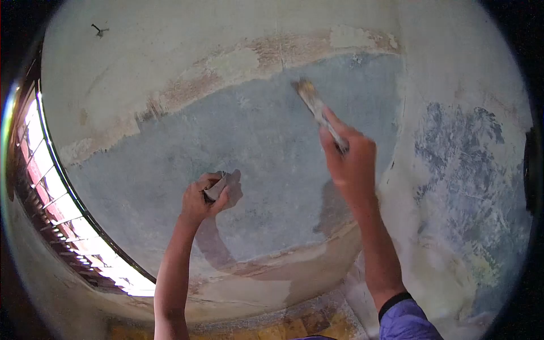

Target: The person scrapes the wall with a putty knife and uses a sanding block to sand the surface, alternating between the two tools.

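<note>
My right hand (351,158) is closed around the handle of a paintbrush (318,109), slightly blurred. Its bristle end points up and left, over the upper part of the blue-grey wall patch (272,136). Lower and to the left, my left hand (201,198) grips a small grey flat piece (217,188) between thumb and fingers, close to the same patch; I cannot tell what kind of thing it is. Shadows of both hands fall on the wall.
Bare, chipped plaster (209,76) borders the patch along its top. A barred window (54,198) lets in bright light at the left. A nail (100,30) sticks out at upper left. Mottled blue wall (459,153) shows at the right, and tiled floor (294,327) lies below.
</note>
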The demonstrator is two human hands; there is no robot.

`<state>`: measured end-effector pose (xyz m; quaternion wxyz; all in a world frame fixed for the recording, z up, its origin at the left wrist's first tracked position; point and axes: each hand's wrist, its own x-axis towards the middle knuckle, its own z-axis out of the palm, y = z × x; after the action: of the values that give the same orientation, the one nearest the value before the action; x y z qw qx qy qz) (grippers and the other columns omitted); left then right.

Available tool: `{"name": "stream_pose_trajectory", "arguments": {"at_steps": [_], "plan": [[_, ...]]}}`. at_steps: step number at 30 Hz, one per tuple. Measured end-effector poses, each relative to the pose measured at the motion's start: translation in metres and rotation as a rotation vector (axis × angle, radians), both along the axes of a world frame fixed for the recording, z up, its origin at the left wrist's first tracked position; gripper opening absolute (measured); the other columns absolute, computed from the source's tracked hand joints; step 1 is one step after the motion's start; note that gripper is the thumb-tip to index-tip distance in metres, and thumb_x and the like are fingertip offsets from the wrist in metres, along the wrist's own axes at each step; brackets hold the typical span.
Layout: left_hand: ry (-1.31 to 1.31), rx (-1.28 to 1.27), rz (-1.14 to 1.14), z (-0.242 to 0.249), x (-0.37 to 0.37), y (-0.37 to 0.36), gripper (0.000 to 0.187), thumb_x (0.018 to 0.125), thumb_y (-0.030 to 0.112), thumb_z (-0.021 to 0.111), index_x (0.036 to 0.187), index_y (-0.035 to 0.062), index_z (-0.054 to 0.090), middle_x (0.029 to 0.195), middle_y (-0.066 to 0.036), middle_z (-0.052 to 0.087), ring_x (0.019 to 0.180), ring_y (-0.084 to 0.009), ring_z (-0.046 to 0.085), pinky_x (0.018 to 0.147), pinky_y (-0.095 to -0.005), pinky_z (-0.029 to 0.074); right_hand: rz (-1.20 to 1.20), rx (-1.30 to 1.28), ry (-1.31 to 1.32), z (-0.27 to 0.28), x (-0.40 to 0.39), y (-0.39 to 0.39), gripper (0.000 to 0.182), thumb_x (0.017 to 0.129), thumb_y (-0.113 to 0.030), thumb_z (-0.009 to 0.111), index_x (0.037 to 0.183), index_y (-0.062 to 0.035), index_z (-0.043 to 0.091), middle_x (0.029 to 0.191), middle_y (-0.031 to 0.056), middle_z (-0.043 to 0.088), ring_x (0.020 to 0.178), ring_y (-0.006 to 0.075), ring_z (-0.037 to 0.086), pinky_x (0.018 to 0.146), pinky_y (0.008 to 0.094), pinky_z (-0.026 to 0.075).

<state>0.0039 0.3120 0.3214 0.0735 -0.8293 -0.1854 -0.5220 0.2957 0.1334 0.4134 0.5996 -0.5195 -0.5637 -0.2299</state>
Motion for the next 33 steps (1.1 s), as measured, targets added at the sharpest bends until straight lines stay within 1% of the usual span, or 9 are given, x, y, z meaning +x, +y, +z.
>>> {"name": "stream_pose_trajectory", "arguments": {"at_steps": [2, 5, 8, 11, 14, 23, 26, 29, 33], "plan": [[0.000, -0.033, 0.015, 0.003, 0.000, -0.006, 0.029, 0.077, 0.019, 0.075, 0.097, 0.0003, 0.065, 0.090, -0.014, 0.070, 0.077, -0.0248, 0.071, 0.069, -0.0313, 0.054, -0.131, -0.003, 0.014, 0.020, -0.003, 0.026, 0.038, 0.088, -0.019, 0.064, 0.124, -0.0080, 0.063, 0.090, 0.0206, 0.069, 0.083, 0.0291, 0.070, 0.075, 0.0350, 0.052], [0.017, 0.055, -0.019, 0.007, 0.002, -0.008, 0.026, 0.077, 0.018, 0.075, 0.093, 0.0006, 0.065, 0.087, -0.015, 0.070, 0.081, -0.0247, 0.072, 0.071, -0.0328, 0.055, -0.078, -0.028, 0.055, 0.025, -0.011, 0.010, 0.035, 0.088, -0.023, 0.063, 0.122, -0.0110, 0.066, 0.080, 0.0194, 0.069, 0.074, 0.0303, 0.069, 0.070, 0.0350, 0.052], [0.034, 0.095, 0.037, 0.010, 0.005, -0.010, 0.034, 0.080, 0.032, 0.072, 0.079, 0.0061, 0.051, 0.084, -0.007, 0.069, 0.055, -0.0211, 0.065, 0.048, -0.0308, 0.050, -0.187, 0.105, -0.008, 0.032, -0.014, 0.026, 0.034, 0.088, -0.025, 0.063, 0.120, -0.0132, 0.068, 0.078, 0.0188, 0.069, 0.070, 0.0290, 0.069, 0.066, 0.0351, 0.053], [0.012, 0.150, 0.038, 0.004, 0.004, -0.003, 0.032, 0.079, 0.032, 0.073, 0.080, 0.0066, 0.053, 0.083, -0.006, 0.069, 0.057, -0.0218, 0.066, 0.049, -0.0305, 0.051, -0.232, 0.032, 0.083, 0.042, -0.029, 0.024, 0.034, 0.088, -0.025, 0.064, 0.119, -0.0128, 0.068, 0.084, 0.0196, 0.070, 0.070, 0.0283, 0.070, 0.067, 0.0363, 0.053], [0.010, 0.135, 0.056, 0.005, 0.004, -0.006, 0.032, 0.079, 0.033, 0.072, 0.080, 0.0068, 0.054, 0.085, -0.006, 0.070, 0.059, -0.0227, 0.067, 0.049, -0.0305, 0.051, -0.150, -0.084, 0.095, 0.027, -0.027, 0.000, 0.034, 0.088, -0.026, 0.064, 0.119, -0.0127, 0.068, 0.082, 0.0177, 0.070, 0.071, 0.0293, 0.069, 0.069, 0.0376, 0.053], [0.043, 0.015, 0.069, 0.012, 0.006, -0.016, 0.032, 0.080, 0.035, 0.071, 0.080, 0.0069, 0.055, 0.092, -0.004, 0.071, 0.065, -0.0229, 0.069, 0.054, -0.0341, 0.053, -0.137, -0.018, 0.107, 0.016, -0.023, 0.007, 0.032, 0.087, -0.025, 0.065, 0.117, -0.0129, 0.070, 0.076, 0.0184, 0.068, 0.066, 0.0277, 0.067, 0.066, 0.0390, 0.052], [0.073, -0.131, 0.093, 0.009, 0.004, -0.016, 0.031, 0.076, 0.024, 0.074, 0.097, 0.0020, 0.066, 0.092, -0.015, 0.071, 0.083, -0.0272, 0.072, 0.072, -0.0342, 0.055, -0.160, -0.023, 0.112, 0.025, -0.022, 0.007, 0.033, 0.088, -0.026, 0.065, 0.118, -0.0135, 0.069, 0.075, 0.0178, 0.068, 0.065, 0.0286, 0.066, 0.065, 0.0390, 0.052], [-0.025, -0.044, 0.024, 0.006, 0.007, -0.014, 0.029, 0.077, 0.023, 0.074, 0.095, 0.0020, 0.066, 0.093, -0.014, 0.071, 0.084, -0.0280, 0.072, 0.072, -0.0344, 0.055, -0.239, -0.033, 0.034, 0.009, -0.020, 0.011, 0.035, 0.090, -0.028, 0.063, 0.121, -0.0140, 0.067, 0.073, 0.0171, 0.067, 0.066, 0.0305, 0.067, 0.065, 0.0385, 0.052], [0.010, -0.101, 0.065, 0.008, 0.010, -0.018, 0.028, 0.076, 0.022, 0.074, 0.094, 0.0015, 0.066, 0.094, -0.014, 0.070, 0.083, -0.0287, 0.071, 0.071, -0.0346, 0.055, -0.247, 0.041, -0.010, 0.011, -0.014, 0.023, 0.036, 0.091, -0.030, 0.060, 0.123, -0.0143, 0.066, 0.074, 0.0173, 0.067, 0.066, 0.0324, 0.067, 0.064, 0.0378, 0.052]]}}
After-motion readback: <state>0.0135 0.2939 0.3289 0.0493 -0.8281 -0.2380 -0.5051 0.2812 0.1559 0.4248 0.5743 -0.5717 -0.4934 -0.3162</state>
